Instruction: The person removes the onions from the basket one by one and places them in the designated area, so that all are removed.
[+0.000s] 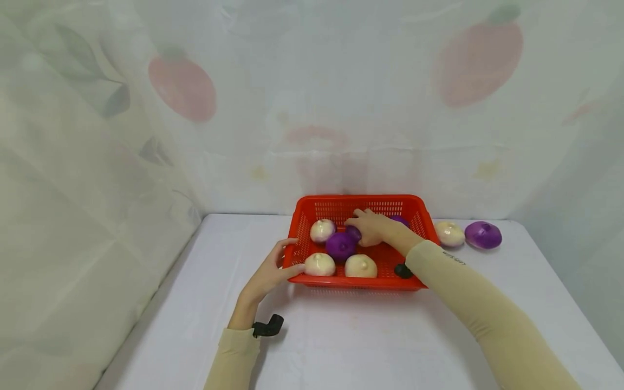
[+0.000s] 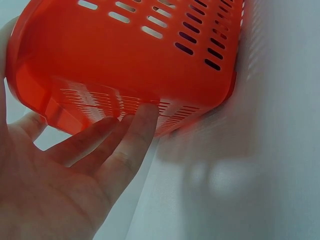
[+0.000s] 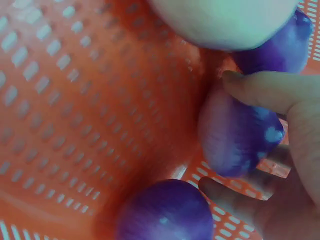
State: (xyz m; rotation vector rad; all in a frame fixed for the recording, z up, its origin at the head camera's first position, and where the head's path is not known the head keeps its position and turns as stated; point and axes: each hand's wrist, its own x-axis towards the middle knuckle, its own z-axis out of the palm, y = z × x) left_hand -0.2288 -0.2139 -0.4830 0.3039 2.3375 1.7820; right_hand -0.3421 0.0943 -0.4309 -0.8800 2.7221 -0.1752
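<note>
We see a white table (image 1: 361, 341) below far pale sheeting (image 1: 302, 70) with red fruit prints (image 1: 182, 89), more sheeting (image 1: 83, 216) left and right

Basket (image 1: 365, 282) red w/ slot rows. In basket: ctr bulb (image 3: 235, 142) purple fading pinkish; back-L bulb (image 1: 322, 232) white w/ purple tinge; front-ctr bulb (image 1: 361, 267) cream. R of basket: pale-cream bulb (image 1: 450, 234), violet bulb (image 1: 483, 235). Behind basket: white backdrop (image 1: 273, 92) w/ faded red fruit print. Counter (image 1: 361, 341) white.

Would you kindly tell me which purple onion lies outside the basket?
The rightmost purple onion, beside a pale onion; other purple onions lie in the basket.
</note>
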